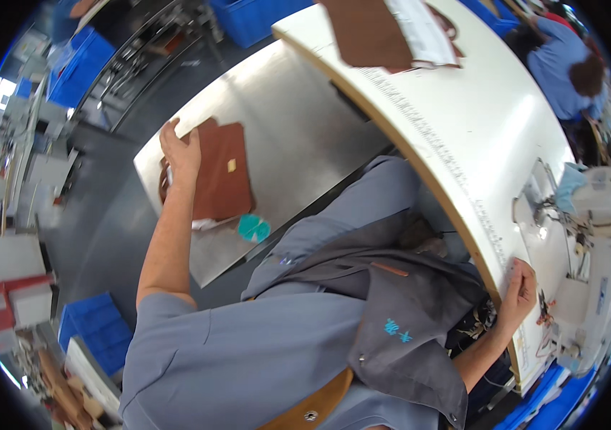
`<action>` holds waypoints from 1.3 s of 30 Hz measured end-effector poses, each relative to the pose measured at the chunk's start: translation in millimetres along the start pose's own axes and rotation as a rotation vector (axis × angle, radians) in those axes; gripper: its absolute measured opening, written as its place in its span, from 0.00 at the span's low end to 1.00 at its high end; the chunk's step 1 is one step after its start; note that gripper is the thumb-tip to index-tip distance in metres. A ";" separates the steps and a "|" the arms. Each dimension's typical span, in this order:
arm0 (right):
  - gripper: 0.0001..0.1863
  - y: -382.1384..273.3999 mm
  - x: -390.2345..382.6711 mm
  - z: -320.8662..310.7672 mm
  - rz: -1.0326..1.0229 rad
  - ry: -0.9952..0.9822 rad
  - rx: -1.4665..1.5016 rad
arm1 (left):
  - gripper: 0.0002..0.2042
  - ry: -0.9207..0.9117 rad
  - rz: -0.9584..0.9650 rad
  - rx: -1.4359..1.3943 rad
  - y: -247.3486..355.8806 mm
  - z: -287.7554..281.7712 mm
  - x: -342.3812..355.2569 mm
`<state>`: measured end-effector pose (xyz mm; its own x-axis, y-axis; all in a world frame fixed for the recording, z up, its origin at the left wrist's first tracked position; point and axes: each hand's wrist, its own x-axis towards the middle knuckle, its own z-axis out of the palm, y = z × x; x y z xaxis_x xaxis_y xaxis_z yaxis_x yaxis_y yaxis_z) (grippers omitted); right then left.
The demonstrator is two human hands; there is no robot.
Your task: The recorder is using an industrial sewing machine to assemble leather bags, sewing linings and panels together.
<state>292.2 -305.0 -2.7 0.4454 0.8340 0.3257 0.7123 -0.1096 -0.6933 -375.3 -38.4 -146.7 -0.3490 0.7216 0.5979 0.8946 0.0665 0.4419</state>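
Observation:
My left hand (180,152) reaches out to my left and rests, fingers spread, on a stack of brown leather pieces (223,175) lying on a grey metal side table (284,115). A small teal object (254,228) lies by the near edge of that stack. My right hand (519,290) grips the near edge of the white worktable (477,122) with its fingers curled over the rim. A white sewing machine (585,236) stands just beyond that hand.
More brown leather pieces and white paper (391,32) lie at the far end of the white table. A person in a blue shirt (560,61) sits at the upper right. Blue crates (94,330) stand on the floor at the lower left and at the top.

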 end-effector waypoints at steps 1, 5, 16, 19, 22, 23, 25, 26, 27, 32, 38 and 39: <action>0.09 -9.5 -0.3 0.1 0.010 0.010 0.024 | 0.24 0.007 0.131 -0.142 41.2 16.7 17.5; 0.06 -33.1 3.9 13.4 -0.030 0.002 0.026 | 0.14 -0.172 0.424 -0.618 237.0 19.5 76.1; 0.06 -79.2 36.7 42.9 -0.143 -0.087 -0.066 | 0.24 -0.650 0.939 -0.154 501.7 142.2 115.5; 0.07 -86.0 51.9 52.8 -0.228 -0.209 -0.086 | 0.24 -0.717 0.827 -0.100 522.9 162.6 110.3; 0.10 -95.6 77.8 65.0 -0.387 -0.267 -0.115 | 0.21 -0.475 0.714 -0.239 514.5 195.2 96.0; 0.12 -98.6 87.6 68.7 -0.407 -0.318 -0.134 | 0.19 -0.473 0.645 -0.452 511.0 198.9 99.9; 0.13 -105.6 111.4 84.0 -0.449 -0.330 -0.130 | 0.14 -0.490 0.477 -0.987 500.7 202.2 113.1; 0.14 -109.1 124.2 94.4 -0.496 -0.346 -0.134 | 0.10 -0.641 0.195 -1.383 497.6 201.1 115.7; 0.14 -110.9 137.3 105.5 -0.481 -0.334 -0.133 | 0.09 -0.878 -0.108 -1.715 497.3 188.5 124.5; 0.24 -132.3 211.9 174.4 -0.712 -0.176 -0.192 | 0.05 -0.787 -0.213 -2.109 482.6 156.0 150.3; 0.28 -129.2 259.8 255.8 -0.667 -0.250 -0.368 | 0.13 -0.716 -0.089 -2.115 479.2 155.8 167.4; 0.31 -129.7 259.4 261.0 -0.624 -0.319 -0.386 | 0.13 -0.691 -0.039 -2.154 467.5 158.5 178.0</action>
<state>173.8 66.7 3.9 -0.2324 0.9112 0.3401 0.9424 0.2974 -0.1529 25.0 230.4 60.3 0.1920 0.8225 0.5353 -0.8071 -0.1780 0.5630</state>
